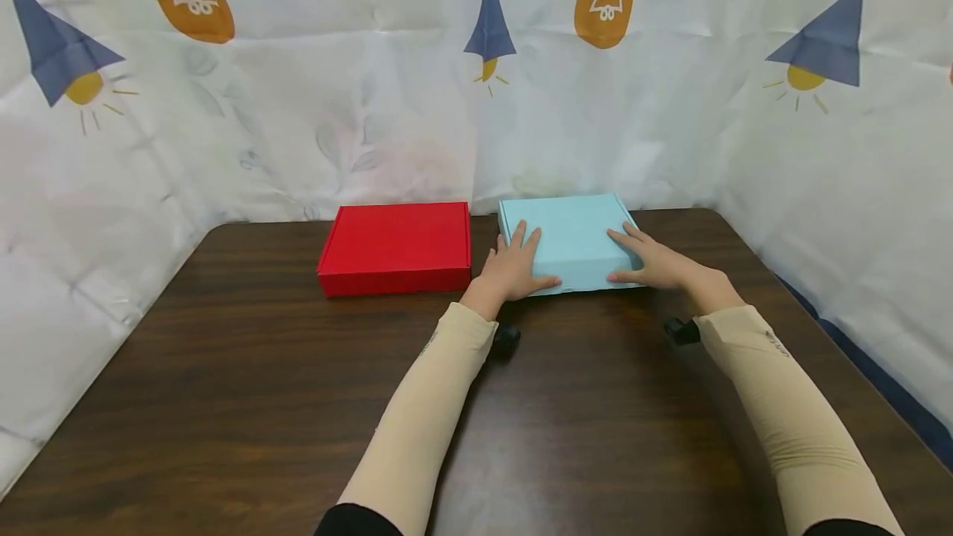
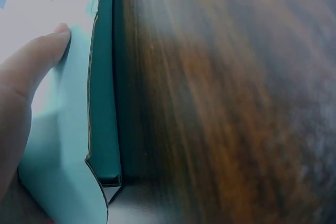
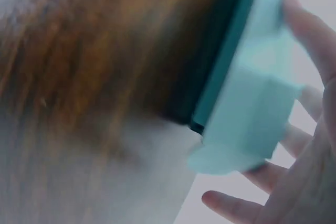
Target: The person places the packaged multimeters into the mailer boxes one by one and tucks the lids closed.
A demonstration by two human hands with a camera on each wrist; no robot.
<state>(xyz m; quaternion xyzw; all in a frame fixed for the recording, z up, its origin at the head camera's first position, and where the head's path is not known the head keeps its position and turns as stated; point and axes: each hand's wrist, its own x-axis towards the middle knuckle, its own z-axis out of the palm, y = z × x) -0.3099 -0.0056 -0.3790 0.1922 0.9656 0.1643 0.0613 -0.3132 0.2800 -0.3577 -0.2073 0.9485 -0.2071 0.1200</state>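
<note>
A light blue cardboard box [image 1: 573, 242] with its lid down lies at the far side of the table. My left hand [image 1: 510, 267] rests over its left front corner, fingers spread on the lid and thumb toward the front. In the left wrist view, that thumb touches the front flap [image 2: 63, 103], whose lower edge stands out from the darker wall [image 2: 105, 103] behind. My right hand [image 1: 651, 261] is at the box's right side with fingers spread. In the right wrist view, its fingers lie beside the box [image 3: 241, 114], its thumb at the front flap.
A closed red box [image 1: 398, 246] lies just left of the blue box, with a narrow gap between them. Both sit on a dark wooden table [image 1: 246, 387] near its far edge. A white curtain [image 1: 417, 122] printed with lamps hangs behind and at the sides.
</note>
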